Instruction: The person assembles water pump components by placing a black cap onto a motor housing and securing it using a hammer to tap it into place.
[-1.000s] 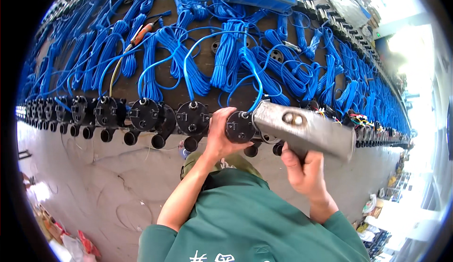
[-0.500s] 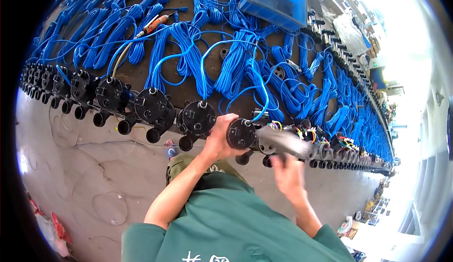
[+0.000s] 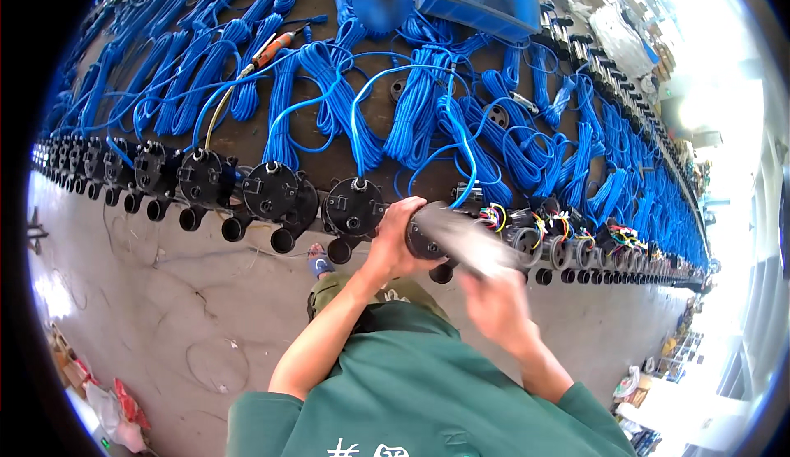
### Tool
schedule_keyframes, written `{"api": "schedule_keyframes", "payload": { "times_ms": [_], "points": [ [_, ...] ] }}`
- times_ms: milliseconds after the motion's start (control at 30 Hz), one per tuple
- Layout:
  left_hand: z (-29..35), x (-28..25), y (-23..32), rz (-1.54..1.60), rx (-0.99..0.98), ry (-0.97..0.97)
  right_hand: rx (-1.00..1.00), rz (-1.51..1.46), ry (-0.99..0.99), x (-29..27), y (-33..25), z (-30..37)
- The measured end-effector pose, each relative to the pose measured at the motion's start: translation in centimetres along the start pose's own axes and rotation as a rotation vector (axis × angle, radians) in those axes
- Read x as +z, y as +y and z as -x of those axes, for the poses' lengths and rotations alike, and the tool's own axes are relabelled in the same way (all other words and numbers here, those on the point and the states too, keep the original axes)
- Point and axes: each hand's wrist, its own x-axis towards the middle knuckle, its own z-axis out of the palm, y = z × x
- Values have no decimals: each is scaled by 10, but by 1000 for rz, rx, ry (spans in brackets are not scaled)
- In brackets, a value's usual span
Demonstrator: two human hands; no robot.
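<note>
My left hand point(image 3: 393, 243) is wrapped round a black round housing point(image 3: 420, 241) at the table's near edge, fingers on top. My right hand point(image 3: 498, 305) is closed on a grey mallet-like tool point(image 3: 473, 247), smeared by motion. The tool's far end lies over the housing and hides part of it; whether they touch I cannot tell. A blue cable point(image 3: 467, 148) runs away from behind the tool's end. Just left of my left hand stands another black housing point(image 3: 352, 208) with a metal cable fitting on top and a short black pipe below.
More black housings point(image 3: 271, 192) line the table edge to the left. On the right, open round parts point(image 3: 559, 253) show coloured wires. Blue cable bundles point(image 3: 415, 119) cover the table point(image 3: 317, 165). An orange power screwdriver point(image 3: 274, 48) and a blue crate point(image 3: 477, 8) lie farther back.
The grey tool has swung left and now overlaps the housing top. My right hand has shifted slightly down and toward the housing. My left hand keeps its hold. The whole view has shifted a little.
</note>
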Motion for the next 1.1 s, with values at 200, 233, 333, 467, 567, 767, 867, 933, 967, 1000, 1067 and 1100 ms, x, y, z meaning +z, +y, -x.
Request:
{"api": "schedule_keyframes", "payload": {
  "times_ms": [200, 233, 333, 467, 567, 767, 867, 933, 967, 1000, 1067, 1100],
  "points": [
    [-2, 1, 8, -29, -20, 34, 162, -270, -134, -42, 5, -4],
    [-6, 3, 6, -22, -15, 38, 155, -302, -136, -53, 4, 4],
    [-6, 7, 8, 13, -44, -4, -64, -391, 168, -67, 8, 26],
    [-5, 6, 9, 20, -65, -72, 217, -129, 84, -7, 62, 21],
    [-8, 7, 14, 9, -104, -70, 263, -256, -4, -24, 67, 14],
    [61, 17, 30, -302, -288, -28, 269, -587, 125, -17, 105, 51],
    [112, 36, -33, -316, -593, -173, 333, -674, 102, 13, 129, 68],
    [132, 50, -86, -33, -793, -175, 352, -737, 54, 18, 126, 70],
    [133, 56, -95, 52, -829, -158, 361, -754, 61, 23, 125, 71],
    [139, 65, -98, 20, -761, -107, 370, -771, 67, 30, 124, 73],
    [128, 74, -90, -34, -688, -43, 363, -756, 24, 36, 131, 74],
    [122, 79, -86, -63, -655, -8, 391, -785, 2, 39, 136, 75]
  ]
}}
